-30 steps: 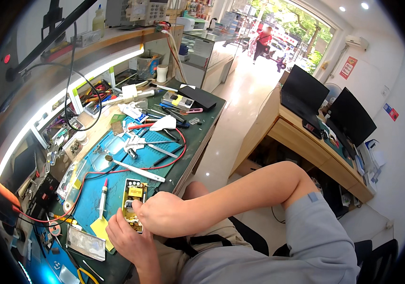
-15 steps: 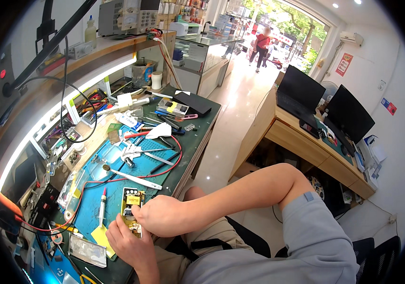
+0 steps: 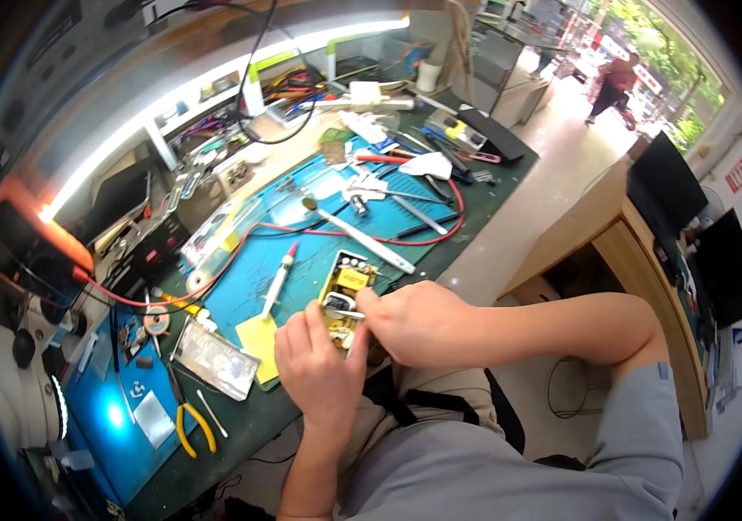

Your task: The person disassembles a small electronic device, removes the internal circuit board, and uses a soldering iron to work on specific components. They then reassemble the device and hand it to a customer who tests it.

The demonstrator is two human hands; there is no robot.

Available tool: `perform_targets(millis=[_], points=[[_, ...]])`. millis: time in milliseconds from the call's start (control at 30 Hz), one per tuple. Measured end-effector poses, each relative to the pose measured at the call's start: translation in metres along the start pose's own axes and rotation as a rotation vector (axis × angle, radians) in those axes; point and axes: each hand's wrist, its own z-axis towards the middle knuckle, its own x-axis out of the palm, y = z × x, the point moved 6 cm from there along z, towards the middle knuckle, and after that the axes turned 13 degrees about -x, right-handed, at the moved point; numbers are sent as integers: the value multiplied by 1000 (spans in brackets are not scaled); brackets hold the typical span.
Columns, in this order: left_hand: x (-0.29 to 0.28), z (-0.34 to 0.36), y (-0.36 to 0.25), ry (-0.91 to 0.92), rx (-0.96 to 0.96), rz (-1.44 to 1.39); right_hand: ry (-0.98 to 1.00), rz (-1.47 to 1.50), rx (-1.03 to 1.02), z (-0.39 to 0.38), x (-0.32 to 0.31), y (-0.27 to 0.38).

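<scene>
A small power supply circuit board [image 3: 353, 279], with a yellow transformer and several cylindrical capacitors, sits at the front edge of the bench. My left hand [image 3: 323, 354] grips its lower left side, with thumb and fingers on its edges. From the right, my right hand [image 3: 420, 321] is closed over the board's middle. Its fingertips pinch a thin silvery tool [image 3: 344, 313] that lies across the components; its exact kind is hidden. Left of the board lie a tube with a pink cap [image 3: 279, 282] and a yellow note [image 3: 259, 346]. A white-handled brush [image 3: 362, 237] rests just beyond it.
Red and black test leads [image 3: 323, 230] cross the blue mat [image 3: 241, 291]. Yellow-handled pliers [image 3: 195, 425], a cotton swab [image 3: 212, 412] and a silvery tray [image 3: 215, 358] lie at the near left. An orange multimeter [image 3: 32, 252] stands far left. A person [image 3: 614, 87] is outside the doorway.
My view has swung left and down, so the bench sits further right in the picture. Both hands stay at the circuit board.
</scene>
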Motion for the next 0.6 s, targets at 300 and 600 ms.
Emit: perform_targets(millis=[300,600], points=[[-1,-1,4,-12,-13,8,67,8,1,2,1,-2],[-2,-1,2,-1,-3,8,29,-24,2,0,1,2]])
